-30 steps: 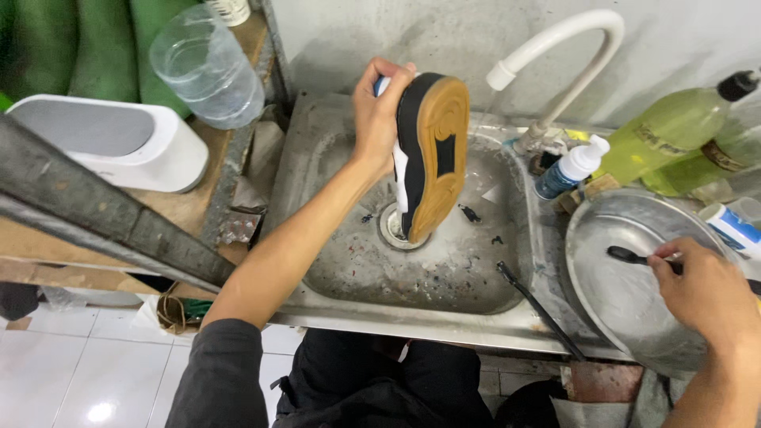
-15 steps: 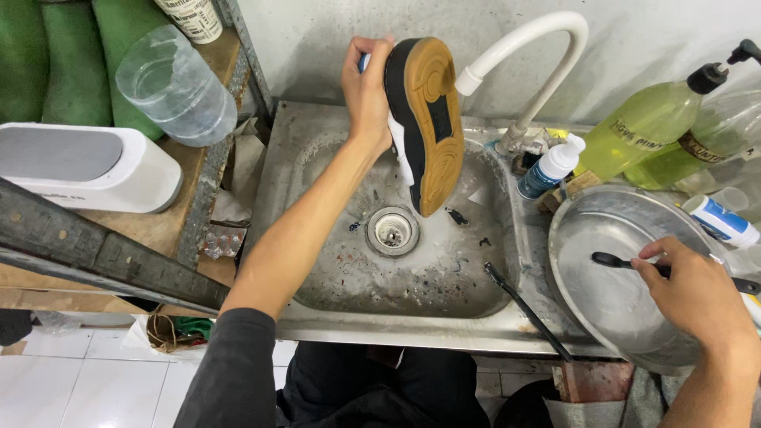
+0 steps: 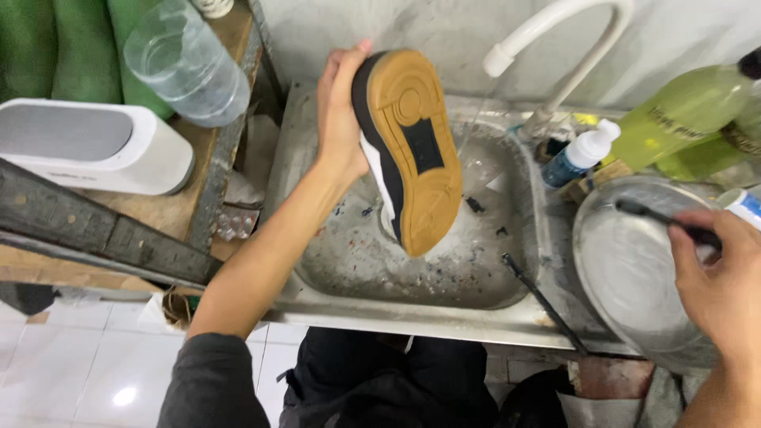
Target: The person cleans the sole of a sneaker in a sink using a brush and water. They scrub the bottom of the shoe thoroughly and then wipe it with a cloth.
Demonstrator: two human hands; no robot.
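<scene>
Head view: left hand (image 3: 339, 119) grips a black shoe with tan rubber sole (image 3: 412, 147), fingers wrapped round its upper, sole facing the camera, toe tilted down over the steel sink (image 3: 317, 190) (wet, flecked with dark bits). Right hand (image 3: 725, 281) has its fingers closed on a thin black-handled brush (image 3: 662, 218) above a round steel basin (image 3: 626, 269) beside the sink. White curved tap (image 3: 555, 32) behind; green liquid bottle (image 3: 682, 115) at right.
</scene>
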